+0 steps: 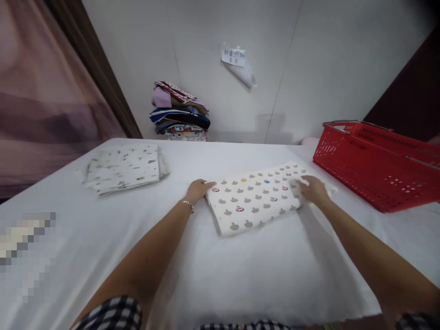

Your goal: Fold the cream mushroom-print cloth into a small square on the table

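A folded white cloth (254, 197) printed with grey apple-like shapes and a few red, yellow and blue ones lies in front of me on the white-covered table. My left hand (199, 190), with a bracelet at its wrist, grips the cloth's far left corner, its fingers partly hidden. At the other end, my right hand (312, 189) has its thumb and fingers closed on the right edge, slightly blurred. Left of my left hand lies a second folded white cloth (123, 167) with small dark and greenish prints, touched by neither hand.
A red plastic basket (374, 165) with metal handles stands at the right. Behind the table's far edge rises a stack of folded fabrics (180, 112). A paper sign in plastic (235, 59) hangs on the wall. A pinkish curtain (51, 96) borders the left side.
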A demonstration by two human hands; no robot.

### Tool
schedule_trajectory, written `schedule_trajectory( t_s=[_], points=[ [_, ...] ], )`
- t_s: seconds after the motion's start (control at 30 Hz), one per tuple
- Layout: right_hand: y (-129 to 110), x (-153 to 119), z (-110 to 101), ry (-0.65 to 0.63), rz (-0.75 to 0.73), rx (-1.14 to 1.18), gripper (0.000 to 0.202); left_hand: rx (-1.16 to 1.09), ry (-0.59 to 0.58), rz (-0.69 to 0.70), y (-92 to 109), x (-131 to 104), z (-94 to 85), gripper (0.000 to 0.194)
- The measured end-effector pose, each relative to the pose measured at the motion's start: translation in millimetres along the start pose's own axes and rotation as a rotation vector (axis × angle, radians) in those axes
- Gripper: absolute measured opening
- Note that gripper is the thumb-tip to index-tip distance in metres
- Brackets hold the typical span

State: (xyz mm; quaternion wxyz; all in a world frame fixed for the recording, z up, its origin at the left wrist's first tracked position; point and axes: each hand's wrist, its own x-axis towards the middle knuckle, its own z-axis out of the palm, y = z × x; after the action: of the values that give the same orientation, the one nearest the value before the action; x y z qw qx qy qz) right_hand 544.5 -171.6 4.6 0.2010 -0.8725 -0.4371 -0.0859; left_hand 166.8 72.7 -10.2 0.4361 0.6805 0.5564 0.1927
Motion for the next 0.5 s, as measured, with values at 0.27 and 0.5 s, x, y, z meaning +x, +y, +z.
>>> schedule_trajectory(
  t_s=[0.27,0.5],
  points=[
    [-191,-138,2,-0.339,-0.783,0.375,0.042,-0.134,-0.007,-0.061,15,-10,2.4,0.038],
    [-221,-168,10,-0.165,-0.732,0.195,0.041,-0.309,-0.023,-0.119,4,-45,-9.7,0.029]
  ],
)
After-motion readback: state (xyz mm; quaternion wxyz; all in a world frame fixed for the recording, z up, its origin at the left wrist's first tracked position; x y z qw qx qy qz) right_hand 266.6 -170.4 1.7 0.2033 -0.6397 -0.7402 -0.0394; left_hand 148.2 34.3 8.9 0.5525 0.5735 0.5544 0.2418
